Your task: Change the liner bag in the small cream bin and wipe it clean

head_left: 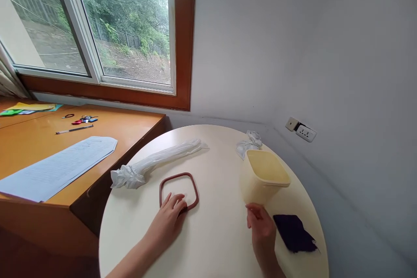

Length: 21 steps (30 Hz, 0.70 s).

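Note:
A brown, rounded-square frame [196, 191], like a loose rim, lies on the round white table. My left hand [171, 213] rests over its near side, fingers curled onto it and fingertips reaching inside the ring; the part under the hand is hidden. On the right stands a cream plastic bin [260, 186], upright with its opening up. Just in front of the bin's base is my right hand [261, 226], fingers curled in, with nothing visible in them. Whether it touches the bin I cannot tell. Beside this hand lies a dark purple cloth [295, 232].
A long, twisted translucent plastic bag [156, 160] lies on the round table [215, 243] at the left; a crumpled bag [249, 143] sits behind the bin. The wooden desk [130, 124] holds papers [65, 165], a pen [74, 129] and keys [85, 119]. Wall sockets [305, 133] are at right.

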Available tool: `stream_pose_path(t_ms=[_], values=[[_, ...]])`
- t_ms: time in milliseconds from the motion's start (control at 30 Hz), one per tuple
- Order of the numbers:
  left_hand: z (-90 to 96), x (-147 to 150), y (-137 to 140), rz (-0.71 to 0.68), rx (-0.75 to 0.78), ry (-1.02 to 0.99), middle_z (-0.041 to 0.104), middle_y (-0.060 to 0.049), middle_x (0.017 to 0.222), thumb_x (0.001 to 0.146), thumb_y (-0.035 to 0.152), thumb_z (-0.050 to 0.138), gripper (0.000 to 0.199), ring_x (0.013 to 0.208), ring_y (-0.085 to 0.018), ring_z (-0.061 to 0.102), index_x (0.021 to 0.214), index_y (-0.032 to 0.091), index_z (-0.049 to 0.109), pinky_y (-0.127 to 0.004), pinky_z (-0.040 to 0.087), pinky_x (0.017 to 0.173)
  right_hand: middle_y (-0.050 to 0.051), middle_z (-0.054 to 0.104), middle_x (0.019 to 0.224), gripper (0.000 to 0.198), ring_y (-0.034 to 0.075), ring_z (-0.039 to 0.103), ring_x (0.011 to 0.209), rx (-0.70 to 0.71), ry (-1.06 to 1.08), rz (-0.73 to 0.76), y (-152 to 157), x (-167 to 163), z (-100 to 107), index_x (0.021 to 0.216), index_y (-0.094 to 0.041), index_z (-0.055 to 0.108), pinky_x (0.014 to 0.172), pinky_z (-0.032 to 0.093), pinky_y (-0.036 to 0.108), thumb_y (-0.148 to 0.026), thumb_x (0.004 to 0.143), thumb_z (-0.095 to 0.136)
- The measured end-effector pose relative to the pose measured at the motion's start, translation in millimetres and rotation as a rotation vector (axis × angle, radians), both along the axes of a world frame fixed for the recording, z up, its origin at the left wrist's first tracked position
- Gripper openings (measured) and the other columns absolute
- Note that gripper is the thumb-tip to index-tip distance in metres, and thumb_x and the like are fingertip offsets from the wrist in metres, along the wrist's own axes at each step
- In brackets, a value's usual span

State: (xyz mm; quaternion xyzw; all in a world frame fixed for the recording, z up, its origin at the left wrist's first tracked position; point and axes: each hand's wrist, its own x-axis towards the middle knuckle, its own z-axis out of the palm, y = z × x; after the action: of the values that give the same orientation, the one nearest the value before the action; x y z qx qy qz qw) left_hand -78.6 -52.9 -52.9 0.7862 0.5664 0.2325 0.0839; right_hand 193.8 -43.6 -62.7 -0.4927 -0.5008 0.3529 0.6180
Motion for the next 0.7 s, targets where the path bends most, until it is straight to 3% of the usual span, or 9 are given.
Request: stream_pose_path(t_ms=[133, 233, 333, 433, 533, 700], values=[[-5.1, 6, -3, 0.007, 0.037, -0.051, 0.056, -0.007, 0.109, 0.085, 0.022, 0.040, 0.016, 0.107, -0.020, 0.054, 0.089, 0.023, 0.055, -0.052, 0.030, 0.106, 0.004, 0.054, 0.079, 0.020, 0.016, 0.050, 0.073, 0.216, -0.036, -0.388, 0, 23, 4, 0.085, -0.018, 0.056, 0.069, 0.042, 0.030, -0.034, 0.073, 0.059], [-8.5, 1, -3, 0.032, 0.044, -0.072, 0.056, -0.008, 0.108, 0.085, 0.023, 0.040, 0.016, 0.108, -0.021, 0.054, 0.089, 0.023, 0.055, -0.052, 0.032, 0.104, 0.007, 0.052, 0.097, 0.033, 0.019, 0.051, 0.089, 0.202, 0.011, -0.508, 11, 44, 7, 0.101, -0.019, 0.051, 0.080, 0.042, 0.036, -0.031, 0.071, 0.060], [-10.8, -4, -1, 0.064, 0.057, -0.080, 0.055, -0.008, 0.108, 0.085, 0.024, 0.040, 0.016, 0.103, -0.021, 0.056, 0.088, 0.022, 0.056, -0.052, 0.034, 0.102, 0.010, 0.042, 0.125, 0.056, 0.024, 0.042, 0.115, 0.063, -0.011, -0.408, 27, 61, 9, 0.121, -0.023, 0.040, 0.094, 0.036, 0.042, -0.027, 0.068, 0.058], [-12.2, -7, 2, 0.100, 0.083, -0.086, 0.056, -0.009, 0.105, 0.085, 0.027, 0.041, 0.017, 0.097, -0.021, 0.057, 0.082, 0.021, 0.057, -0.050, 0.041, 0.097, 0.008, 0.038, 0.134, 0.066, 0.024, 0.036, 0.123, -0.050, -0.052, -0.238, 43, 71, 10, 0.127, -0.026, 0.036, 0.100, 0.032, 0.042, -0.022, 0.064, 0.054], [-15.7, -11, 5, 0.148, 0.110, -0.091, 0.056, -0.009, 0.102, 0.084, 0.030, 0.042, 0.019, 0.094, -0.022, 0.058, 0.078, 0.021, 0.058, -0.046, 0.048, 0.088, 0.008, 0.052, 0.122, 0.062, 0.023, 0.048, 0.112, -0.116, -0.022, -0.092, 58, 73, 11, 0.122, -0.023, 0.043, 0.088, 0.042, 0.036, -0.018, 0.061, 0.051], [-30.4, -23, 12, 0.213, 0.190, -0.078, 0.055, -0.009, 0.101, 0.082, 0.028, 0.042, 0.018, 0.096, -0.024, 0.056, 0.089, 0.022, 0.058, -0.047, 0.050, 0.084, 0.006, 0.064, 0.097, 0.046, 0.023, 0.058, 0.091, -0.135, 0.035, -0.056, 74, 63, 1, 0.102, -0.021, 0.056, 0.070, 0.048, 0.031, -0.016, 0.056, 0.051]])
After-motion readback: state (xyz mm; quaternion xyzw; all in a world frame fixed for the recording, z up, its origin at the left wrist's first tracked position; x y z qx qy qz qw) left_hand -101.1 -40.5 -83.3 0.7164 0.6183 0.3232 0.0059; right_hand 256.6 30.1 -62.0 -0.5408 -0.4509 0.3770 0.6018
